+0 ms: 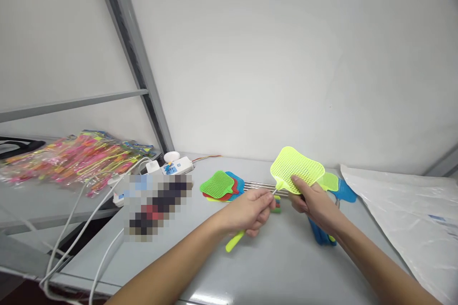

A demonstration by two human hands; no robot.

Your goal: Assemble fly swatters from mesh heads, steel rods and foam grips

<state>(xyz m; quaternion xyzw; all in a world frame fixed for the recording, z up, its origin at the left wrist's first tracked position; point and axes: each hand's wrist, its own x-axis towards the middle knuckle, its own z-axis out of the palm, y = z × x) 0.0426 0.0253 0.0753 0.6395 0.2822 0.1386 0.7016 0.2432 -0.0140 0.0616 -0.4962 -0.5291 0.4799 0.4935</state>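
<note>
From where I stand, the yellow fly swatter [289,164] is held above the grey table [286,262], between both hands. Its long axis runs obliquely: handle [235,241] toward the person's left and near side, mesh head toward the right and far side. Left hand [250,209]: closed around the metal rod [275,191], between handle and head. Right hand [313,200]: clamped on the head, thumb on the upper face, other fingers partly hidden. The stacked swatters [217,184] lie beyond the left hand, the nearer of the two
</note>
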